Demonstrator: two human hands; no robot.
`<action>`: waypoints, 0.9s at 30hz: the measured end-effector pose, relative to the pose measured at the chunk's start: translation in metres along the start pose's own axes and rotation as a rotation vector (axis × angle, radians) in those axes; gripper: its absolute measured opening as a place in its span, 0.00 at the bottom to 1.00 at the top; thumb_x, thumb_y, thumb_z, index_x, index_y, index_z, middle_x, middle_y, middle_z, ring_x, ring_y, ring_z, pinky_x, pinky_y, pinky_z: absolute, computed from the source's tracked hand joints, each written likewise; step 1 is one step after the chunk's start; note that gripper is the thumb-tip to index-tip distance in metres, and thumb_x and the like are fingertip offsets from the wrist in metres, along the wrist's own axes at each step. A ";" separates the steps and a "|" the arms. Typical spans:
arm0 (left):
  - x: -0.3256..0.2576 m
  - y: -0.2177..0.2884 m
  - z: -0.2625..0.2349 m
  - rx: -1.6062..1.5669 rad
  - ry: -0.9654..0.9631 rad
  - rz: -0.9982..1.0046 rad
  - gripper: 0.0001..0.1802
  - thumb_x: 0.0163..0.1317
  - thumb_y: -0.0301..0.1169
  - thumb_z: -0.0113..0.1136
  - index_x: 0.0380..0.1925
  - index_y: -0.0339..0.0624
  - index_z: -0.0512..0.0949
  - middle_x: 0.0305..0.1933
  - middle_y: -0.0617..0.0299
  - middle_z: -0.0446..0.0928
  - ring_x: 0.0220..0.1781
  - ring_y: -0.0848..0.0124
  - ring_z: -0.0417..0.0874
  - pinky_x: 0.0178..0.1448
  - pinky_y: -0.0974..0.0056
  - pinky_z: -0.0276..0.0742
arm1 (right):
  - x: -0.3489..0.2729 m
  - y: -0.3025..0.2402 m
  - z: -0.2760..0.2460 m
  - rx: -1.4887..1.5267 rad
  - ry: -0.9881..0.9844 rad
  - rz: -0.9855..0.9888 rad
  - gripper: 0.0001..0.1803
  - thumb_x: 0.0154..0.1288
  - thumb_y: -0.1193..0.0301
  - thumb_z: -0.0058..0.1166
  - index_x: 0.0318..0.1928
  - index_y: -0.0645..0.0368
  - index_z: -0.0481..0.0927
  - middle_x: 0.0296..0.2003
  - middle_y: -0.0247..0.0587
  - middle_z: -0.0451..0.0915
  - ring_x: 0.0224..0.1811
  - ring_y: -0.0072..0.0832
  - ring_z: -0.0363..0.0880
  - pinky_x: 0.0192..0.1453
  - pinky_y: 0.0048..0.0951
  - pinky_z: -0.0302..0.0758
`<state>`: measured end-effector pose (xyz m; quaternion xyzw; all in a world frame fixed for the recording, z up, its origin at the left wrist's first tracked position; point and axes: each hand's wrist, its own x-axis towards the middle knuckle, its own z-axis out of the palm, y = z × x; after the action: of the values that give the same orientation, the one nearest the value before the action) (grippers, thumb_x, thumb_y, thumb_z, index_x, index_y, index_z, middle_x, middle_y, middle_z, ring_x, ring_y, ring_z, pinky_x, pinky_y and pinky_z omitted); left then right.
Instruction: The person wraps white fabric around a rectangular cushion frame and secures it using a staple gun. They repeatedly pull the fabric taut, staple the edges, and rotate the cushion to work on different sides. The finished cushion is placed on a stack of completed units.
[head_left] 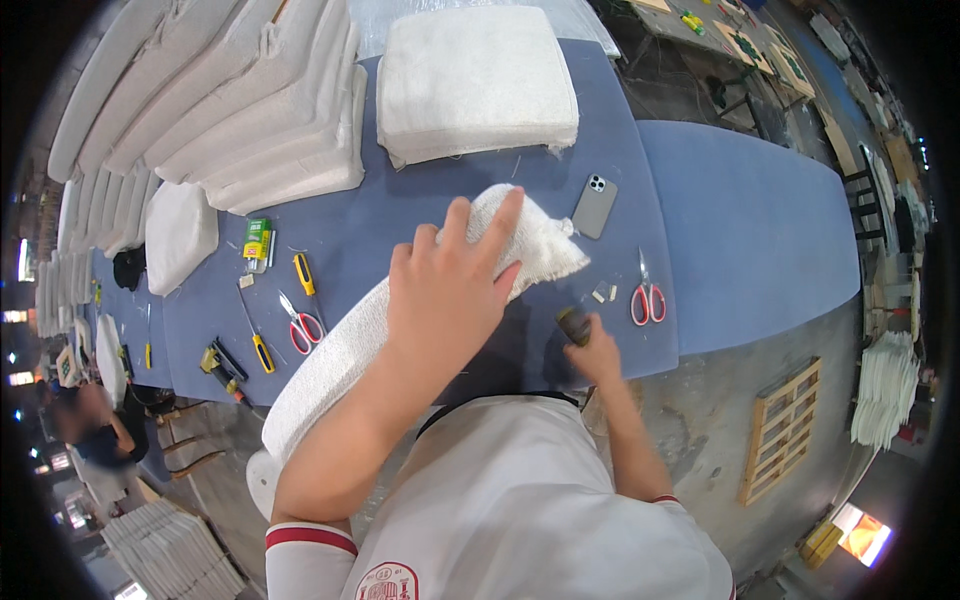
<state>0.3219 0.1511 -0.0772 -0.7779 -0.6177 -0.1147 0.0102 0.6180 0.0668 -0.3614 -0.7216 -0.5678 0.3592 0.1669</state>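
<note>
Left of the spread left fingers (pixel 498 232), stacked cushions (pixel 250 130) seem finished. Beneath these fingers, touching, lies a white cushion (pixel 340 345), its ragged end (pixel 550 258) apparently unfinished. Farther right, the right fingers (pixel 598 338) curl round a dark tool (pixel 573 325).

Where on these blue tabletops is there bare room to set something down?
Bare: the right tabletop, beyond the phone and rightmost scissors; a smaller patch between the cushion stack and the white padded piece. Crowded: the left, with screwdrivers, other scissors and a package.
</note>
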 end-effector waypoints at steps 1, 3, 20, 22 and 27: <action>0.002 -0.002 0.000 0.002 0.002 0.006 0.45 0.70 0.47 0.78 0.86 0.69 0.72 0.70 0.51 0.83 0.50 0.53 0.90 0.51 0.48 0.87 | 0.005 -0.006 -0.009 0.098 0.041 -0.080 0.30 0.63 0.81 0.70 0.67 0.57 0.84 0.43 0.57 0.93 0.44 0.58 0.94 0.51 0.51 0.89; 0.004 -0.009 0.001 0.004 -0.012 -0.012 0.45 0.70 0.47 0.78 0.87 0.68 0.72 0.69 0.50 0.83 0.50 0.51 0.90 0.52 0.46 0.87 | 0.000 -0.071 -0.047 0.601 -0.210 0.031 0.26 0.63 0.77 0.74 0.63 0.61 0.88 0.45 0.55 0.94 0.42 0.51 0.95 0.49 0.43 0.89; 0.009 -0.012 -0.012 0.006 -0.130 -0.023 0.59 0.58 0.34 0.81 0.90 0.65 0.65 0.69 0.46 0.82 0.59 0.43 0.90 0.64 0.43 0.87 | -0.027 -0.198 -0.056 0.528 0.154 -0.703 0.18 0.64 0.72 0.79 0.54 0.61 0.92 0.36 0.47 0.93 0.33 0.47 0.92 0.43 0.39 0.87; 0.007 -0.016 -0.013 -0.008 -0.117 -0.017 0.58 0.58 0.34 0.81 0.90 0.64 0.65 0.68 0.45 0.82 0.59 0.43 0.90 0.64 0.43 0.87 | -0.026 -0.200 -0.056 0.534 0.143 -0.707 0.17 0.66 0.72 0.79 0.54 0.61 0.92 0.37 0.47 0.94 0.34 0.45 0.93 0.43 0.38 0.87; 0.005 -0.023 -0.019 -0.055 -0.128 -0.032 0.58 0.59 0.36 0.81 0.91 0.65 0.64 0.67 0.43 0.83 0.63 0.40 0.89 0.66 0.41 0.86 | -0.023 -0.203 -0.061 0.591 0.053 -0.654 0.15 0.69 0.71 0.78 0.54 0.60 0.93 0.39 0.45 0.95 0.36 0.39 0.94 0.45 0.35 0.87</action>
<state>0.2981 0.1585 -0.0611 -0.7737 -0.6260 -0.0816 -0.0525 0.5167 0.1167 -0.1803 -0.4341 -0.6347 0.4157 0.4857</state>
